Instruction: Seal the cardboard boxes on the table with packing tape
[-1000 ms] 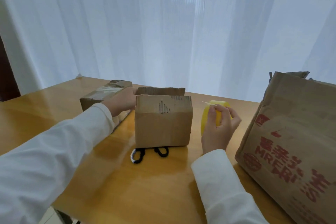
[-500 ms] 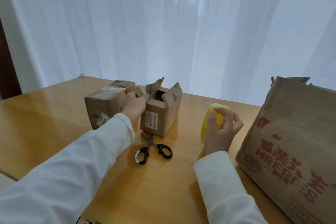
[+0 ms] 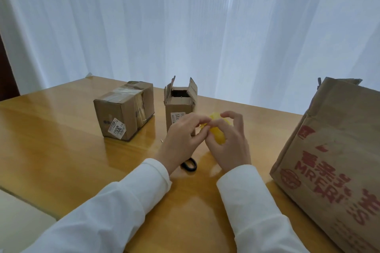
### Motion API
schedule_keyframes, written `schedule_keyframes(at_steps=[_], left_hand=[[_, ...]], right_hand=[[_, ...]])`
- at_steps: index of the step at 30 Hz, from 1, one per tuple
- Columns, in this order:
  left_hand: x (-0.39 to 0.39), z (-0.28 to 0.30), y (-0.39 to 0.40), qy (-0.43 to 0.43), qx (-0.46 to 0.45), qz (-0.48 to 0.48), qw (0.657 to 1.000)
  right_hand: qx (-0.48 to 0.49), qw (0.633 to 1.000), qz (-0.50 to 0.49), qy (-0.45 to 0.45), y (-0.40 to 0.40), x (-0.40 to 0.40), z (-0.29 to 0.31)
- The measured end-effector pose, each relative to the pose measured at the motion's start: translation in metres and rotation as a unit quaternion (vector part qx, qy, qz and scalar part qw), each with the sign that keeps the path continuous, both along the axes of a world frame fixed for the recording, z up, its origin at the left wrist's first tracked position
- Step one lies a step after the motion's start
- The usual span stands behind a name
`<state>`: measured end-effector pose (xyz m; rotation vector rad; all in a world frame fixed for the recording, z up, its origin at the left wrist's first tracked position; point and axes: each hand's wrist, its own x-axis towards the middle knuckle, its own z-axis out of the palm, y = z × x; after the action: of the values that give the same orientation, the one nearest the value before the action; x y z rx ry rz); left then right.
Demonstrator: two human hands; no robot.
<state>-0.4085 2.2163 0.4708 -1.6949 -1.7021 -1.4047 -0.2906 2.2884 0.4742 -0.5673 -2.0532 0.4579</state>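
Item 1. Wooden surface, glossy, honey-coloured, set before a full-width white sheer curtain.

Item 2. Yellow tape roll, held above the surface just in front of the open box. The right hand cups it from below and the side, fingers curled round it, index and middle finger lifted off the top. The left hand meets it from the left, fingertips pinching at the roll's upper edge; whether a loose end of tape is caught there cannot be told.

Item 3. Small open box, upright, top flaps standing up, a white label on its near face partly hidden by the left hand.

Item 4. Taped box, just left of the open one and apart from it, clear tape across its top, a tilted sticker low on its near face.

Item 5. Large box, far right, leaning, red printed lettering on its side, well apart from the hands.

Item 6. Scissors, black handle loop showing on the surface between the two wrists; the rest is hidden under the left hand.

Item 7. White sleeves, both arms.
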Motion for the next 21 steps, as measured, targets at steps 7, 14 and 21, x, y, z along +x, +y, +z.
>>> schedule_keyframes(at_steps=[7,14,21], left_hand=[[-0.003,-0.010,-0.005,-0.105,-0.001,-0.007,0.994],[-0.012,-0.011,-0.010,-0.192,-0.045,0.002,0.980],[-0.018,-0.011,-0.017,-0.340,-0.145,-0.079,0.926]], right_hand=[[0.054,0.997,-0.031,-0.050,0.001,-0.007,-0.009],[-0.051,0.997,-0.017,-0.061,0.002,-0.003,-0.005],[0.052,0.992,-0.116,0.001,0.007,-0.005,-0.012]])
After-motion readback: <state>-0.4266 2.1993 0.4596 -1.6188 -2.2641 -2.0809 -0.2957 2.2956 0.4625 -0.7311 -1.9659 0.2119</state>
